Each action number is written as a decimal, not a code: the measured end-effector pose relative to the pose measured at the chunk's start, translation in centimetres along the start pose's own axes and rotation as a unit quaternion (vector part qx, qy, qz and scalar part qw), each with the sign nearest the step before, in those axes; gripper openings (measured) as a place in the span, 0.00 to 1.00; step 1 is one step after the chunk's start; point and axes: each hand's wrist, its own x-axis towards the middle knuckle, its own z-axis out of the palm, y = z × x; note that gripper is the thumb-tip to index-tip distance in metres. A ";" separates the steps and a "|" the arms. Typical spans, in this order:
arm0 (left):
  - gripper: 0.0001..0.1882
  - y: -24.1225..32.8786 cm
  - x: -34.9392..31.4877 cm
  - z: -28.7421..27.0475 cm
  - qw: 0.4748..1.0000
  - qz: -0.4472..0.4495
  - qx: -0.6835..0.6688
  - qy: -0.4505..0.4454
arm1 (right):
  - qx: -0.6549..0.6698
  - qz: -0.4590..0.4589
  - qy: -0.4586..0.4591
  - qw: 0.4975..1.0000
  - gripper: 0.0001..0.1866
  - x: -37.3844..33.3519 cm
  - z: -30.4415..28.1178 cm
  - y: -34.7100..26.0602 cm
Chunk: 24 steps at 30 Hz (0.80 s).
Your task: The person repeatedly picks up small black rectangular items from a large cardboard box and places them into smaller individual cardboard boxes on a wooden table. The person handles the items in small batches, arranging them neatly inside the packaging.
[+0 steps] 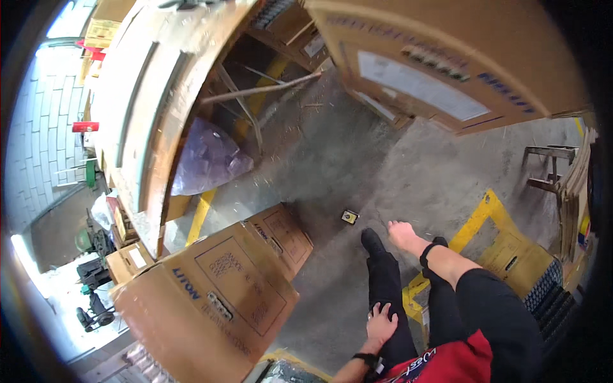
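My left hand point(381, 324) lies on my left thigh with its fingers spread, holding nothing. My right arm reaches down past my knees, and my right hand point(402, 236) is low over the floor beside my black shoe point(372, 242). Its fingers look curled in; whatever they may hold is too small to make out. A small black-and-yellow block-shaped item point(349, 217) sits on the concrete floor, to the left of my right hand and apart from it.
Open-flapped cardboard boxes point(239, 268) stand at my left. A large carton point(421, 83) rises at the far right. Beyond the left boxes are a workbench point(172, 96) and a clear plastic bag point(207, 159). A metal stand point(549, 163) and a box of dark parts point(520, 262) are at right.
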 end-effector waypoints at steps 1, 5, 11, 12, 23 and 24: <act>0.26 -0.1 0.0 -0.7 0.999 -0.017 -0.024 0.019 | -0.015 0.008 -0.009 1.000 0.14 1.9 1.7 -0.1; 0.20 -1.1 1.5 -4.1 0.983 -0.038 -0.128 0.123 | -0.043 0.034 -0.018 0.998 0.21 11.0 6.9 -2.8; 0.19 -2.3 3.0 -7.1 0.949 -0.056 -0.216 0.220 | -0.181 -0.019 0.047 0.982 0.37 21.1 17.3 -6.3; 0.18 -2.3 3.1 -7.6 0.943 -0.055 -0.230 0.233 | -0.249 -0.042 0.079 0.964 0.36 22.1 19.1 -6.0; 0.18 -2.0 3.0 -7.7 0.944 -0.042 -0.232 0.230 | -0.001 0.054 -0.004 0.999 0.28 18.2 13.4 -5.0; 0.19 -2.5 2.9 -6.9 0.948 -0.047 -0.227 0.218 | -0.014 0.054 -0.033 0.998 0.30 16.0 11.2 -4.7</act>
